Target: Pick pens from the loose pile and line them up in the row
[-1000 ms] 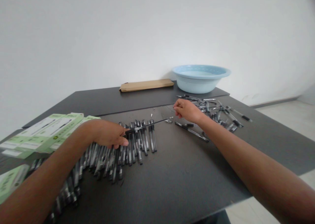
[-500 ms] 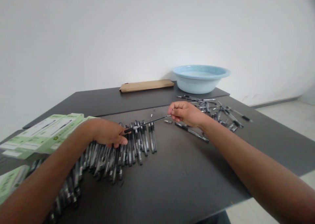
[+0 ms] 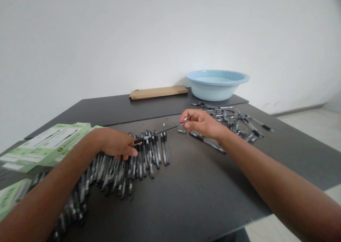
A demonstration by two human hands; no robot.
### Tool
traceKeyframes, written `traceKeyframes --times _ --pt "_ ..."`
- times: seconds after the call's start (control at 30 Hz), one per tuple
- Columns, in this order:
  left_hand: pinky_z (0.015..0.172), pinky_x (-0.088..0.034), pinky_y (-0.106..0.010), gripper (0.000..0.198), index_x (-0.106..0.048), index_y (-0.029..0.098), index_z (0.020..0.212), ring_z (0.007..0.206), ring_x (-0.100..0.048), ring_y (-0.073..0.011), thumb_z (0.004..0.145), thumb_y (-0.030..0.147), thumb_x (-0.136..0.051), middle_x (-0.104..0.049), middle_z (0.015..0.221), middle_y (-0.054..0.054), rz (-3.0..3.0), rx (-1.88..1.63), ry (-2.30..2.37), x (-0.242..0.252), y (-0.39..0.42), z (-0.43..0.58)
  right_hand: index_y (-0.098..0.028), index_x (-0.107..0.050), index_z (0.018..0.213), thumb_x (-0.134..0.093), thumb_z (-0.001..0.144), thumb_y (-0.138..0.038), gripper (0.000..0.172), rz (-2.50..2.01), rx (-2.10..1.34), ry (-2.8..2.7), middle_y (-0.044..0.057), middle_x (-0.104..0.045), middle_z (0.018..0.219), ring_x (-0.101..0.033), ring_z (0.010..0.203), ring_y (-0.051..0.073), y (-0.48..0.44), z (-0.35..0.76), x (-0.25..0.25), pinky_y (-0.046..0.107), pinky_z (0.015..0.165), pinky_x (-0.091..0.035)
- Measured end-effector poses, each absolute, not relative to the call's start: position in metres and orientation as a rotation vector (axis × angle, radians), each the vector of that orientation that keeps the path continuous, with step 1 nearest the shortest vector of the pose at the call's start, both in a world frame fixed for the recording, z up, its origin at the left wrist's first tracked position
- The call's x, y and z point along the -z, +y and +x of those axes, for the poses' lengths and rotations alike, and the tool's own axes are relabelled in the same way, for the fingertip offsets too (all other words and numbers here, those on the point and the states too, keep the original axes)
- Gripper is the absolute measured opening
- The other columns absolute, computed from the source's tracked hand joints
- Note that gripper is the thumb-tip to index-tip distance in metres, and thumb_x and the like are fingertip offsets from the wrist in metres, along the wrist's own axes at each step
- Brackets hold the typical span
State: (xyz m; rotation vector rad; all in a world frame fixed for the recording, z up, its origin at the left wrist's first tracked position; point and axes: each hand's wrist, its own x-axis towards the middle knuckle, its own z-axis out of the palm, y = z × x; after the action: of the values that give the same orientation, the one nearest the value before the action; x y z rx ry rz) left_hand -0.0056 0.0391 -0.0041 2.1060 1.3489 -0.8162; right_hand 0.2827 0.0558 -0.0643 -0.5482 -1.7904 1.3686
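My left hand is closed on a gel pen by its black grip. From the pen a thin dark refill sticks out toward the right, its far end reaching the fingers of my right hand. Those fingers are pinched around a small silvery pen tip, beside the refill's end; whether they also touch the refill is unclear. Under and beside my left hand lies a dense row of capped black gel pens. Another small metal tip rests on the table between the hands.
Loose pens and pen parts are scattered at the right, with one pen below my right wrist. Green-and-white pen boxes are stacked at the left. A light blue basin and a flat brown cardboard piece stand at the back.
The fingers of my right hand have shifted slightly and loosened around the refill's end, and the small silvery tip now shows between them. My left hand with the pen has hardly moved.
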Motion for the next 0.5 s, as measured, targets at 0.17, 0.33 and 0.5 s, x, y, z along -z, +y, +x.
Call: traceKeyframes --times 0.17,0.33,0.5 --pt "0.062 -0.044 -0.027 0.035 -0.064 0.016 0.081 0.076 -0.066 -0.0229 0.082 0.044 -0.042 -0.072 0.088 -0.012 2.09 0.846 1.348 0.0029 0.0385 -0.004 -0.016 -0.054 0.085 -0.068 0.074 -0.034 0.025 -0.571 -1.284 -1.823 -0.005 -0.047 0.062 -0.038 0.053 0.007 0.0468 0.2779 0.0572 0.019 0.049 -0.028" --pt "0.063 -0.045 -0.027 0.035 -0.064 0.016 0.087 0.077 -0.066 -0.0223 0.083 0.041 -0.041 -0.072 0.09 -0.011 2.111 0.862 1.326 0.0049 0.0386 -0.0032 -0.016 -0.052 0.081 -0.065 0.077 -0.034 0.023 -0.607 -1.172 -1.871 -0.005 -0.046 0.062 -0.037 0.053 0.007 0.0447 0.2743 0.0574 0.019 0.049 -0.028" --pt "0.063 -0.046 -0.028 0.037 -0.065 0.016 0.087 0.075 -0.066 -0.0224 0.084 0.043 -0.04 -0.072 0.089 -0.011 2.118 0.866 1.305 0.0079 0.0397 -0.0046 -0.016 -0.053 0.081 -0.059 0.081 -0.034 0.019 -0.7 -0.99 -1.965 -0.004 -0.046 0.063 -0.038 0.054 0.008 0.0444 0.2726 0.0574 0.02 0.051 -0.029"
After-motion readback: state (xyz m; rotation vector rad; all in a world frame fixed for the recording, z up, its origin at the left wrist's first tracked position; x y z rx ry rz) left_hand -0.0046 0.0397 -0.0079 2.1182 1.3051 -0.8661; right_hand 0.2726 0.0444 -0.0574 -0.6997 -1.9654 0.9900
